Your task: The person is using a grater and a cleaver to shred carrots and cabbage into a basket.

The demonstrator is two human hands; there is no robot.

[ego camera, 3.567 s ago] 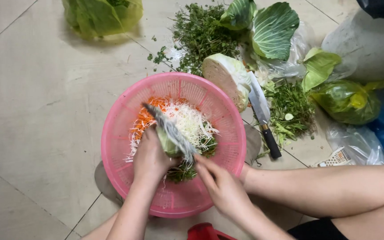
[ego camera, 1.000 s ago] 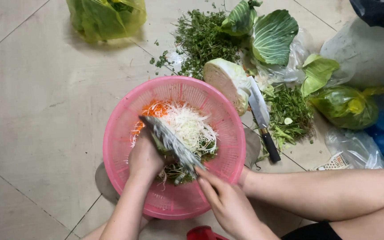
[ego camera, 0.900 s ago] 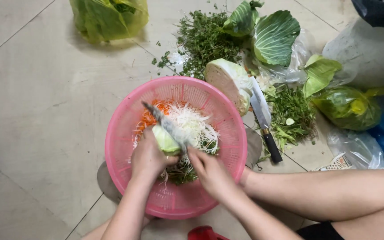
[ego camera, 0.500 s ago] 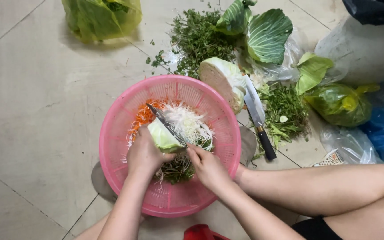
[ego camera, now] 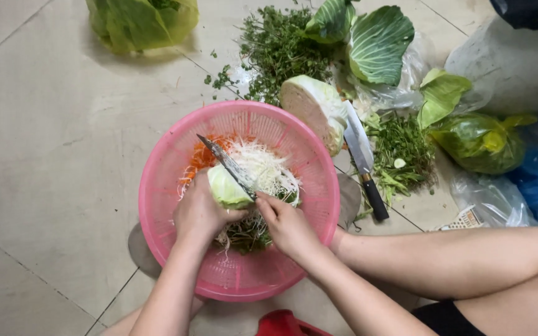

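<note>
Here we see a halved cabbage (ego camera: 314,107) and black-handled knife (ego camera: 363,158) beside the pink basket's (ego camera: 163,186) far-right rim — inside, our left hand (ego camera: 199,211) grips a pale cabbage wedge (ego camera: 226,188), right hand (ego camera: 287,223) clasping a shredding blade (ego camera: 226,164).

We've got a glossy pink plastic basket (ego camera: 157,205), slotted all over, dull grey metal blade (ego camera: 226,163), matt smooth floor tiles (ego camera: 51,149), shiny crinkly plastic bags (ego camera: 141,22), waxy cabbage leaf (ego camera: 378,43)

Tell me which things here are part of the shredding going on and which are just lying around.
In use:
left hand holding the cabbage piece
right hand with the shredding blade
pink basket catching the shreds

Lying about:
cleaver
half cabbage
loose cabbage leaves
herbs
green bag
</note>
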